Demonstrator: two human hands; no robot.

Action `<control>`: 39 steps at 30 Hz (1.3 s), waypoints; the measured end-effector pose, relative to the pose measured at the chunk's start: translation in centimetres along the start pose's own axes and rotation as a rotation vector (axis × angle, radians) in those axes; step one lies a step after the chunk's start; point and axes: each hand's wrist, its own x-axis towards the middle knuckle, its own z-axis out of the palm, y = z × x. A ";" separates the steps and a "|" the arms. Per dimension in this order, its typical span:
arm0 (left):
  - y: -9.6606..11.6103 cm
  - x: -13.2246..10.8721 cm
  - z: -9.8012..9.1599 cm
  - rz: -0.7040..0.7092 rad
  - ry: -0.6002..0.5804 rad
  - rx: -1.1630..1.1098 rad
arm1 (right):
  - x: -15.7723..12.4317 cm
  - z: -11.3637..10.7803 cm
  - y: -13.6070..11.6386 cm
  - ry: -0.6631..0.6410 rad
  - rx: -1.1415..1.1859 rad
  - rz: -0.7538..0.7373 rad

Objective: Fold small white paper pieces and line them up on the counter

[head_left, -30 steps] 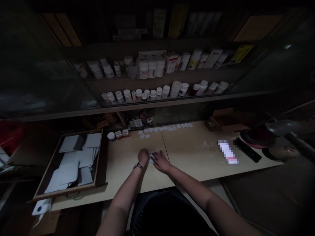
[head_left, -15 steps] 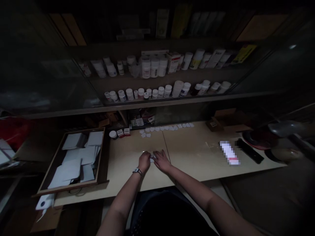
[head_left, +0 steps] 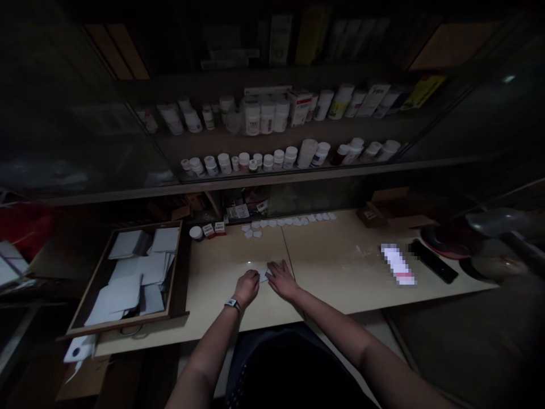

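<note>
A small white paper lies on the pale tabletop between my hands. My left hand, with a watch on its wrist, has its fingers curled together at the paper's left edge. My right hand rests on the paper's right side with its fingers spread. Along the back edge of the table runs a row of small folded white papers.
An open drawer of white paper sheets stands at the left. A white jar and small boxes stand behind. At the right lie a lit phone, a dark phone-like object and an open carton. Shelves of bottles rise behind.
My left hand has moved slightly left and toward me, away from my right hand. More of the white paper shows between them. My right hand has barely shifted.
</note>
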 end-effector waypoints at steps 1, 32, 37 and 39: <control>-0.1 -0.2 0.1 0.023 0.015 -0.001 | -0.1 0.0 0.0 -0.002 0.000 0.001; 0.7 -2.4 1.6 0.109 0.001 0.189 | 0.3 -0.2 -3.7 0.001 0.115 0.071; 0.6 -2.6 1.3 0.136 -0.005 0.214 | -0.3 1.1 -3.0 -0.028 0.118 0.129; 0.8 -2.7 1.3 0.137 0.000 0.221 | -0.6 1.5 -2.1 -0.026 0.104 0.126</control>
